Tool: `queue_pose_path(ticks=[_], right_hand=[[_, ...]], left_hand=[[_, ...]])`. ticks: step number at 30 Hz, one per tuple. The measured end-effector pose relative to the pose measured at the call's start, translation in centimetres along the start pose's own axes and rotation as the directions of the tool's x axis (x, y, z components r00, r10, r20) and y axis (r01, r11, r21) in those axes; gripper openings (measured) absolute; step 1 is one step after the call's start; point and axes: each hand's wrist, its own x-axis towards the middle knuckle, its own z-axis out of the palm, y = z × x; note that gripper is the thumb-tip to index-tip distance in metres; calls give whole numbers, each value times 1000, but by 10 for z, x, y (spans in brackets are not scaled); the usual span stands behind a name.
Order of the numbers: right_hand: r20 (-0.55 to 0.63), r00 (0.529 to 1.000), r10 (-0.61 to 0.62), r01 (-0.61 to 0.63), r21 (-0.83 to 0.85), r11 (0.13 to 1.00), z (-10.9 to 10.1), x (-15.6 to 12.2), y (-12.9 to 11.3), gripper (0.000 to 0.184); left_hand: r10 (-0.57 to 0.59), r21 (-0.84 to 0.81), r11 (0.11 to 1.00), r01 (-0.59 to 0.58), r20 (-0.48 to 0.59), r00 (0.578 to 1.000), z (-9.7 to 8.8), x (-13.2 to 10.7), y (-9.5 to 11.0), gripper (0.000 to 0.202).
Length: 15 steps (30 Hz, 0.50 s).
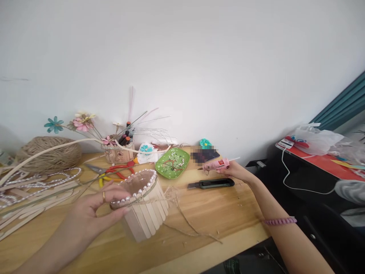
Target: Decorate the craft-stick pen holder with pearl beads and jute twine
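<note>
My left hand (99, 205) is closed on the rim of a craft-stick pot (145, 217), thumb outside and fingers over the edge. The pot tilts above the table. White pearl beads (142, 191) line its rim, and twine (185, 217) is tied around it with loose ends trailing to the right. My right hand (238, 173) is closed around a small pink glue gun (216, 164) at the table's right side, nozzle pointing left. Just in front of the glue gun lies a utility knife (211, 183) with its blade out.
A green dish (162, 164) with small bits stands mid-table, a phone (207, 155) to its right. Red-handled pliers (116, 168) lie behind the pot. At left are a twine ball (48, 154), bead strands (62, 178) and craft sticks (42, 201). A decorated pot (115, 152) holds markers and flowers.
</note>
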Motion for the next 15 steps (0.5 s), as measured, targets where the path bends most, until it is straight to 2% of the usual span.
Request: queue_pose_path(ticks=[2,5,8,10,12,13,14,15], right_hand=[[5,1000,-5,5,-11,1000,4,1,4,42],[-52,998,-27,25,-43,999,5,-2,5,45],[-239,969,-56,31,-109,994,0,-10,4,47],[-449,889,-91,16,-168,986,-1,-19,1,48],[-632,762,-143,-4,-224,975,5,-31,-7,46],[-684,709,-171,-7,-249,968,13,-38,-13,42],[-690,691,-216,10,-289,957,24,-46,-22,37],[-666,699,-260,39,-328,944,38,-53,-32,30]], left_hand=[[0,-5,1000,0,17,1000,-2,1,-3,26],[14,3,1000,-14,66,998,-6,3,-9,26],[5,-32,999,-3,73,997,-7,3,-16,28],[-22,-46,999,23,20,1000,-8,2,-21,30],[-40,-47,998,39,-32,999,-10,0,-26,32],[-39,-41,998,37,-44,998,-12,-1,-27,33],[-26,-32,999,24,-44,999,-14,-1,-29,33],[0,-15,1000,-1,-44,999,-15,-1,-30,32]])
